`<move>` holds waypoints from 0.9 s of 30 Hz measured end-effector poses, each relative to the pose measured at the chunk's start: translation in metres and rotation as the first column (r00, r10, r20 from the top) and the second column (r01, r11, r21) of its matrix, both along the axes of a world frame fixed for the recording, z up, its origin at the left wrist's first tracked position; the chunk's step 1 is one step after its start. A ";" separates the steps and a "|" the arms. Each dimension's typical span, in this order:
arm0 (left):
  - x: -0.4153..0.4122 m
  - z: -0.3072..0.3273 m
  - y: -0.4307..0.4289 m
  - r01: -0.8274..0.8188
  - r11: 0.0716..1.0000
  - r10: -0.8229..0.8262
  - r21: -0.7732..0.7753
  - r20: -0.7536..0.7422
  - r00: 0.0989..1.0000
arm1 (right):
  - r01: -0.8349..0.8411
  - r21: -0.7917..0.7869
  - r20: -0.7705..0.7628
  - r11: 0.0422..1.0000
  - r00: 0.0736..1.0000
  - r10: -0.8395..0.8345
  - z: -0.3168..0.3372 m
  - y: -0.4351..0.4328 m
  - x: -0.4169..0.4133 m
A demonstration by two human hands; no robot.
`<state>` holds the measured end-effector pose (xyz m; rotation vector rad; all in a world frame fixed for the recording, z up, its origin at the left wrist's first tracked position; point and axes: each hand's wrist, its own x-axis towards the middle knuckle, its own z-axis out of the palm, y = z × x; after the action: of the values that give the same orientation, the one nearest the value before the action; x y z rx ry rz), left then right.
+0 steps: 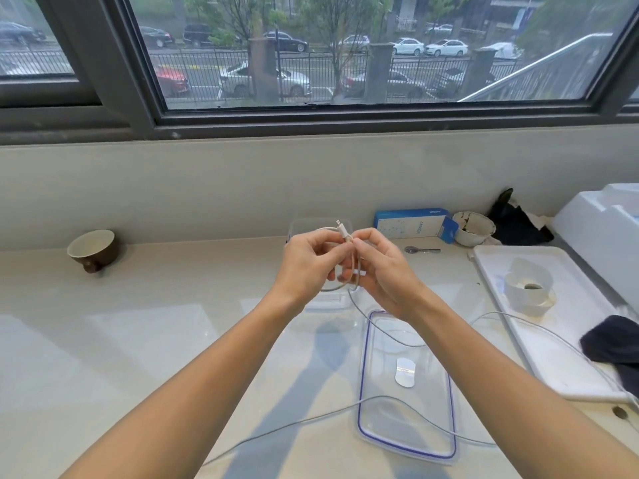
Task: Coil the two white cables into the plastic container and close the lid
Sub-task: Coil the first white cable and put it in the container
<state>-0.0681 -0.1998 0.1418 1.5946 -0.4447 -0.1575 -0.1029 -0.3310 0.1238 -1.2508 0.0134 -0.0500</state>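
"ANKER" in small letters on the blue-and-white box [413, 224] beside the window ledge

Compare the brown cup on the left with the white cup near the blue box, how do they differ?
The brown cup is dark outside with a pale, clean-looking inside; the white cup is white with dark residue inside. The brown cup stands alone at the counter's far left; the white cup sits at the far right, next to the blue box. Both are tilted, with their openings showing, and neither hand is near them.

cable [349, 267]: white | lid [408, 440]: clear (blue-purple rim line) | cup [92, 248]: brown
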 end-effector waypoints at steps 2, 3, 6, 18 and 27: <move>0.001 0.001 -0.004 -0.021 0.999 0.020 0.033 0.054 0.998 | -0.010 0.030 -0.016 0.999 1.000 0.010 0.002 -0.003 -0.001; 0.003 0.001 -0.005 -0.046 0.996 0.040 0.070 0.090 0.995 | -0.007 0.044 -0.027 0.999 1.000 0.009 0.003 -0.004 -0.001; 0.006 0.002 -0.010 -0.131 0.974 0.096 0.187 0.186 0.978 | 0.010 0.129 -0.049 0.992 0.999 -0.004 0.005 -0.005 0.001; 0.024 0.006 0.000 -0.413 0.875 0.203 0.252 0.583 0.787 | -0.040 0.182 -0.007 0.982 0.999 0.042 0.021 -0.019 0.004; 0.025 0.000 -0.011 -0.234 0.967 0.227 0.101 0.080 0.971 | 0.141 -0.207 0.086 0.968 0.988 -0.125 0.021 -0.035 0.005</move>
<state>-0.0432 -0.2112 0.1419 1.7513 -0.3030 0.0507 -0.0975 -0.3657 0.1448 -1.4604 0.0299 -0.2184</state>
